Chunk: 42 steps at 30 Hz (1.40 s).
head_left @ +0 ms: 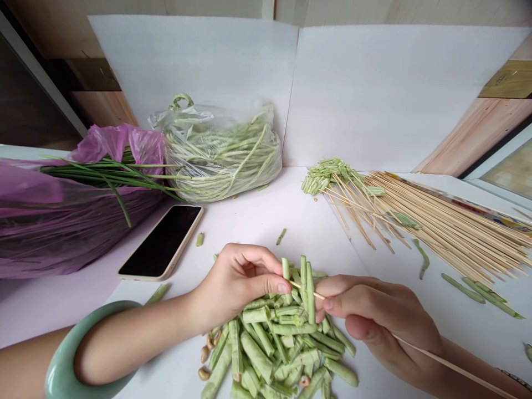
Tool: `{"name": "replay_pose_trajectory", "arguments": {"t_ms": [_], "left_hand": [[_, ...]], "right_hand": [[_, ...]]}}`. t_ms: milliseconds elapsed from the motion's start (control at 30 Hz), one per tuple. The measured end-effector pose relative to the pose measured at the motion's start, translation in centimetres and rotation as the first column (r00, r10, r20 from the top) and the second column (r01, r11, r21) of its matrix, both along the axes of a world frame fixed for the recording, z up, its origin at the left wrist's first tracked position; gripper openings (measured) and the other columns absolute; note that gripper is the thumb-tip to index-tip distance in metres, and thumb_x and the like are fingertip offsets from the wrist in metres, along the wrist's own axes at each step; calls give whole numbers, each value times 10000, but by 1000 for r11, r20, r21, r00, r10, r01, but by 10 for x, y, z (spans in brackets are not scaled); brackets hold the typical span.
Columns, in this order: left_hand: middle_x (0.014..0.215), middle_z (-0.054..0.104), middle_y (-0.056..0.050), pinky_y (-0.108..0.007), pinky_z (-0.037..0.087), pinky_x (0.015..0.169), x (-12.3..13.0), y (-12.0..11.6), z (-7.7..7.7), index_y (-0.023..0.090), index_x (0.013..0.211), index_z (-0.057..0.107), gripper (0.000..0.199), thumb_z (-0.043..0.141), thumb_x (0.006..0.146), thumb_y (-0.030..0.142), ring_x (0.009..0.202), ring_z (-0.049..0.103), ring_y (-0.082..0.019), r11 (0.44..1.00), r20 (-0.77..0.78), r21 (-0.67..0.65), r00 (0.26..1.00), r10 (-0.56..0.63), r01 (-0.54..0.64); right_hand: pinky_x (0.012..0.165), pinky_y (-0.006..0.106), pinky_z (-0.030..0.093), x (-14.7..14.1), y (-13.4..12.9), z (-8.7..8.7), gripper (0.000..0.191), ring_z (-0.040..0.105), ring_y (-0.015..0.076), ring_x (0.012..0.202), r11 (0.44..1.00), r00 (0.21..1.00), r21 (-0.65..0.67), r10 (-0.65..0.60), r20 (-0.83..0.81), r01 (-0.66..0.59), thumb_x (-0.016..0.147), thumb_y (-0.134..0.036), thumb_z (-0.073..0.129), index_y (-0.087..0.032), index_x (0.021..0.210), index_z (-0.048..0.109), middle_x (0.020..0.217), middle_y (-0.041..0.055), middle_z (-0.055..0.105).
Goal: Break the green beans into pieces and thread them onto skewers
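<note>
Both hands are over a heap of cut long bean pieces (266, 354) on the white table. My right hand (382, 316) is closed round a thin wooden skewer (440, 357), whose back end runs out toward the lower right. Bean pieces (307, 288) are threaded crosswise on the skewer just ahead of the right fingers. Between thumb and fingers, my left hand (253, 277) pinches a short bean piece (285, 270) at the skewer's front end. The skewer's tip is hidden by that piece and the left fingers.
Threaded skewers (336, 180) lie at the back right beside a pile of bare skewers (449, 221). A clear bag of long beans (224, 155) stands at the back; a purple bag (75, 221) with green stalks lies left. A phone (160, 244) rests nearby. Loose bean pieces (490, 296) lie right.
</note>
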<state>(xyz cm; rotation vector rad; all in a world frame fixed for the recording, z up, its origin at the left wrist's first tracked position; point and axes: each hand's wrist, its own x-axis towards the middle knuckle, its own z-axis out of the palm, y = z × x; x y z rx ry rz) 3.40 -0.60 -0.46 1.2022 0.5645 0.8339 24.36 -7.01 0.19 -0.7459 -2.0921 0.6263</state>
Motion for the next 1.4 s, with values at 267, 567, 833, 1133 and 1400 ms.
{"name": "replay_pose_trajectory", "arguments": {"t_ms": [267,567,833,1133,1400], "left_hand": [[588,684,-4,-202,518,570,0,-3,1,139,630,706,125,831,643,135,535,609,-101,1000,-28,-16,999,-16,15],[656,661,-6,-195,493,614,-1,-5,-3,121,698,663,89,741,732,93,613,590,-95,992,-88,117,996,-33,43],[617,634,18,-160,459,556,-1,4,2,121,692,660,157,800,712,190,566,553,-69,965,-24,141,974,225,-220],[585,707,-23,-135,492,535,-2,7,-1,112,616,696,175,861,618,170,527,619,-79,975,33,-90,978,206,-203],[591,719,-35,-129,520,554,0,6,-1,104,620,708,168,862,626,171,524,639,-77,972,55,-137,979,199,-190]], "right_hand": [[594,243,512,-2,-3,-2,193,615,151,650,999,1000,-34,19,-25,-20,1004,-332,422,-237,946,579,790,53,637],[592,230,493,5,5,5,288,621,125,642,974,998,-220,43,-46,-52,1024,-370,385,-219,878,583,719,10,623],[556,236,553,23,21,11,91,617,86,474,907,876,-406,-104,-470,-110,919,-306,625,-245,874,674,703,-26,686],[577,294,571,13,21,12,140,677,136,564,858,808,-475,-135,-573,-194,908,-293,645,-230,784,658,744,-14,726],[670,320,575,9,18,6,134,690,139,640,868,805,-450,-109,-584,-209,948,-291,584,-259,852,671,797,-10,724]]}}
